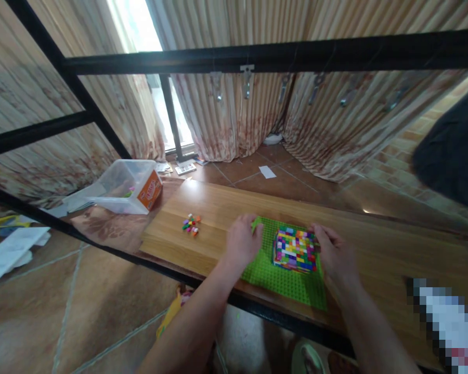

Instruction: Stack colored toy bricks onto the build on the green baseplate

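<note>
Between the hands [242,243], brick stack [295,249].

Shows a green studded baseplate [263,267] lying flat on the counter [218,200], bearing a low, rectangular stack of multicoloured toy bricks [295,250], tightly packed on top, with bare studs left and in front; also shows loose mixed-colour bricks [191,227] clustered farther left

I've got a bright green baseplate [283,284] by the left hand [244,238] on my end, a confetti-patterned brick block [295,249] beside the right hand [337,254], multicolour loose bricks [186,227] past the left, tan wood-grain tabletop [214,205] underneath, beige curtains [222,119] with reddish blotches beyond.
</note>
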A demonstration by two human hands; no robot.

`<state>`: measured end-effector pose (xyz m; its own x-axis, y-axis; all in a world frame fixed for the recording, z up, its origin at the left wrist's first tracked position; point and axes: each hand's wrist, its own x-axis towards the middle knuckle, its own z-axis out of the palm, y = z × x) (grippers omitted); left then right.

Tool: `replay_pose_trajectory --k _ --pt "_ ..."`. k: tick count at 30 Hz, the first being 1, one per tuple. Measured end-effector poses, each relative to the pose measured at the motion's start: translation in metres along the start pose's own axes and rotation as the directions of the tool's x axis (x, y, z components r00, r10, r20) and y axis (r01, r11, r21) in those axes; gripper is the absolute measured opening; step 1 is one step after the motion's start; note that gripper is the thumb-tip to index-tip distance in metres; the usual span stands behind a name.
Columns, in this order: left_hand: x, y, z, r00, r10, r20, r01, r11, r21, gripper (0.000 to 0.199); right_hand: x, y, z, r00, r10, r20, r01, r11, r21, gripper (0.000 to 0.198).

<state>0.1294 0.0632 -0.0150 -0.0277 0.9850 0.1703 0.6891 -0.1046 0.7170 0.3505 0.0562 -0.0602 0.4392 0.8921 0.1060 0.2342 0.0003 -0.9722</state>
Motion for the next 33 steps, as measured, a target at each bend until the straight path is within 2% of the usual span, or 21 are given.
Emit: replay_pose_trajectory --k 2,4,6,8,11,16,19,26,33 --pt "0.007 -0.021 -0.026 0.979 -0.062 -0.193 0.094 0.983 0.16 0.031 0.0 -0.004 -0.001 0.998 0.055 -0.031 -0.054 0.998 0.026 0.042" --pt "0.012 -0.045 -0.052 0.931 -0.097 -0.352 0.217 0.922 0.321 0.041 -0.001 -0.009 -0.003 0.995 0.077 -0.059 -0.075 0.996 0.045 0.04" --pt "0.013 -0.067 -0.07 0.891 -0.155 -0.426 0.347 0.838 0.421 0.057 -0.001 -0.014 -0.006 0.994 0.076 -0.075 -0.073 0.996 0.048 0.038" --pt "0.012 -0.084 -0.077 0.868 -0.219 -0.446 0.436 0.767 0.471 0.072 0.0 -0.016 -0.009 0.994 0.073 -0.08 -0.069 0.996 0.052 0.037" --pt "0.011 -0.099 -0.073 0.886 -0.257 -0.385 0.442 0.717 0.539 0.077 0.003 -0.017 -0.015 0.994 0.074 -0.075 -0.069 0.995 0.067 0.034" --pt "0.016 -0.103 -0.062 0.937 -0.215 -0.277 0.347 0.674 0.652 0.047 0.006 -0.019 -0.019 0.994 0.074 -0.079 -0.066 0.993 0.1 0.03" --pt "0.018 -0.101 -0.063 0.958 -0.184 -0.221 0.286 0.679 0.676 0.036 0.006 -0.018 -0.021 0.996 0.066 -0.065 -0.059 0.993 0.104 0.03" --pt "0.02 -0.102 -0.062 0.976 -0.139 -0.165 0.215 0.672 0.708 0.034 0.002 -0.017 -0.017 0.999 0.042 -0.021 -0.04 0.996 0.074 0.03" --pt "0.026 -0.102 -0.063 0.976 -0.157 -0.151 0.218 0.677 0.703 0.036 -0.002 -0.031 -0.013 0.999 0.021 -0.047 -0.016 0.995 0.097 0.03"
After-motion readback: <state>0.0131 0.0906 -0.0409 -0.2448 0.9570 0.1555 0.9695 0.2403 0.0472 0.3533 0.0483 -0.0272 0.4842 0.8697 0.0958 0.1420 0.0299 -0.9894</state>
